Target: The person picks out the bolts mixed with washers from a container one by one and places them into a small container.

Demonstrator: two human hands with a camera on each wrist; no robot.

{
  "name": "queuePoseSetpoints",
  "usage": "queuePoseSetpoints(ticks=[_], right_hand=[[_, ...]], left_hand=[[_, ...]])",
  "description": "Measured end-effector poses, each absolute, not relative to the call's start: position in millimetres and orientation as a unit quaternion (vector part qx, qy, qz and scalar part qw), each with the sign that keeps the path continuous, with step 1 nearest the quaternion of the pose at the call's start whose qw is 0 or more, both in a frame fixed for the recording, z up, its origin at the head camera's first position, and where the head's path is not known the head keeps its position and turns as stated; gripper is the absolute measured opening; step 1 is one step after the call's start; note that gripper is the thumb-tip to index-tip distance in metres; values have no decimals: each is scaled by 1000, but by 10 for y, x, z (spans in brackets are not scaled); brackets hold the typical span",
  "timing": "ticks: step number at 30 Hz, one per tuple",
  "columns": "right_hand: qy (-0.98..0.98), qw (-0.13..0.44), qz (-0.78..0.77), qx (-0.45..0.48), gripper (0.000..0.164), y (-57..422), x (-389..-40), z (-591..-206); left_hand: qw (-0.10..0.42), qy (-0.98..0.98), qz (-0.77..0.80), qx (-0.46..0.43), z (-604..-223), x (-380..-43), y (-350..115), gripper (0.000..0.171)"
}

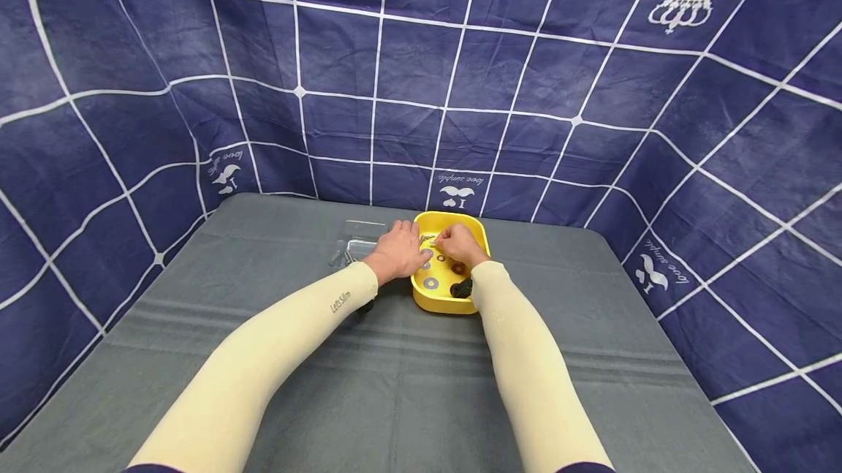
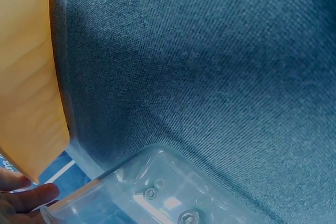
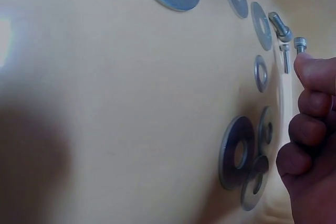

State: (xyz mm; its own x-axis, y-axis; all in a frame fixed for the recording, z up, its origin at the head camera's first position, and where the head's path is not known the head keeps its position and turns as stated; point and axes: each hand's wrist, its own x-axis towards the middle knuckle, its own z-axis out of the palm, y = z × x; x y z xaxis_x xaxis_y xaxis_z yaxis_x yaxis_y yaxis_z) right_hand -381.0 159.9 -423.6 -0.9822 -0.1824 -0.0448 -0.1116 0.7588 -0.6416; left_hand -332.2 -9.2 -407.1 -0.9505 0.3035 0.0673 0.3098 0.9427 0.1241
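A yellow bin [image 1: 450, 306] holds several flat washers [image 3: 238, 153], a bolt [image 3: 280, 27] and a small socket head screw [image 3: 285, 59]. Inside it, near the far end, my right hand [image 1: 458, 244] pinches another socket head screw [image 3: 300, 43] between thumb and finger, its knurled head showing. The other fingers curl into the palm. My left hand [image 1: 399, 249] lies at the bin's left rim with its fingers extended. In the left wrist view only some fingertips [image 2: 32, 196] show, between the bin wall [image 2: 31, 72] and a clear plastic box [image 2: 157, 156].
Left of the bin, partly behind my left hand, the clear plastic box [image 1: 340, 254] contains metal fasteners [image 2: 188, 217]. Both stand on a grey cloth-covered table [image 1: 395, 385]. A blue checked curtain [image 1: 421, 129] hangs behind and at the sides.
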Motion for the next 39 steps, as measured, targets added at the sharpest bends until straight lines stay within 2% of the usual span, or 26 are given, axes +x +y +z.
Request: queuePoseSetpoints(ticks=[13,28,39], right_hand=[[942,13,-312,-122,22,1579,-3801,-4048],[936,17,-317,-151,22,1524,-3803,-3865],[934,19,-308,-181,21,1413,-3805,-3770]], left_hand=[[16,-986,-45,-159,-3999,-3276,-122,76],[50,-984,-20,-170,-3935,-3270,-292,63],[73,-983,-28,-166,-3928,-3307,-484,61]])
